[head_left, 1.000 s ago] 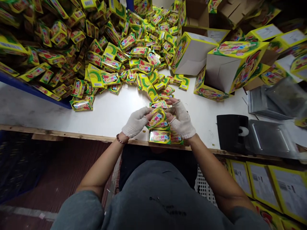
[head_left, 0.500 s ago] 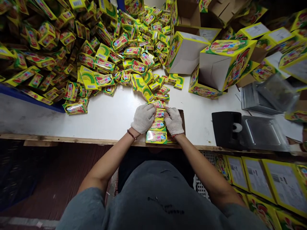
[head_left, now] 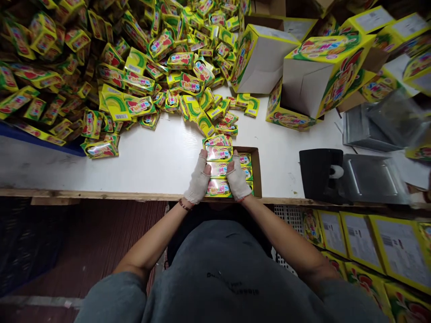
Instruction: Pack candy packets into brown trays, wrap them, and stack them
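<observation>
Three small yellow-green printed boxes (head_left: 218,170) lie in a column at the table's front edge, between my two gloved hands. My left hand (head_left: 198,179) presses along their left side, thumb and fingers at the edge. On the other side my right hand (head_left: 238,177) presses against their right ends, its thumb over the edge. Under and beside my right hand is an open cardboard carton (head_left: 257,172) with more small boxes (head_left: 248,172) in it. Another small box (head_left: 215,140) touches the far end of the column. The gloves leave the fingertips bare.
A large heap of small boxes (head_left: 182,58) covers the back and left, partly in a blue bin (head_left: 40,139). Larger display cartons (head_left: 310,80) stand at the back right. A black tape dispenser (head_left: 319,175) and clear plastic trays (head_left: 373,177) lie right. Packed cartons (head_left: 357,237) sit below.
Both hands have shifted slightly toward me and now flank the column of boxes. More of the carton and its boxes shows beside my right hand. The view has tilted a little.
</observation>
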Motion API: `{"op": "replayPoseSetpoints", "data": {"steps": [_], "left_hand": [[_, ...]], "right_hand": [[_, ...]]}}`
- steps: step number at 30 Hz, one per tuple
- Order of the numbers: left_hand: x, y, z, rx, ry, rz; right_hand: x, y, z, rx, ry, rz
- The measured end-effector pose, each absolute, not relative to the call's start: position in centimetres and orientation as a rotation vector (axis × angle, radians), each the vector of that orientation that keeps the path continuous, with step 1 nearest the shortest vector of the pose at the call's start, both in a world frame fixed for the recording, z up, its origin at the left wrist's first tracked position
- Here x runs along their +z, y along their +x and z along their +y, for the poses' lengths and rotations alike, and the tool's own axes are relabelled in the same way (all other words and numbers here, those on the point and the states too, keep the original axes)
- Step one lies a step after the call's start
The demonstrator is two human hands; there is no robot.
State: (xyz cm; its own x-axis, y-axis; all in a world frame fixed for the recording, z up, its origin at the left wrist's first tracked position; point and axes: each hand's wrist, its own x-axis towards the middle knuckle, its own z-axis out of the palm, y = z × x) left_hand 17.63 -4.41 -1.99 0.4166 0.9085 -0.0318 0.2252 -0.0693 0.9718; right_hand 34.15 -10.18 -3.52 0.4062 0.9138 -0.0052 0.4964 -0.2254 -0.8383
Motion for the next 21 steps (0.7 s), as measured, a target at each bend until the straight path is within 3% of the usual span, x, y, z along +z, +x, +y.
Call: {"op": "replayPoseSetpoints", "data": {"steps": [7,11,15,21], "left_hand": [[1.8,18.6,-4.1,0.610,2.103,1.206],[4.6,20.2,-4.9,0.399,2.556,0.984],[4.8,20.7,-5.9,0.229,2.739,0.846],[4.5,20.3,-5.8,0.192,2.774,0.875]], "right_hand": [[-0.1,36.0,-8.6,0.629,-1.835,-1.153],[3.4,41.6,-3.6,0.580,-1.837,-1.249],[3.8,44.0,3.3,0.843,-2.148,-0.894],[3.0,42.6,6.2,1.022,-2.085,-0.808]]}}
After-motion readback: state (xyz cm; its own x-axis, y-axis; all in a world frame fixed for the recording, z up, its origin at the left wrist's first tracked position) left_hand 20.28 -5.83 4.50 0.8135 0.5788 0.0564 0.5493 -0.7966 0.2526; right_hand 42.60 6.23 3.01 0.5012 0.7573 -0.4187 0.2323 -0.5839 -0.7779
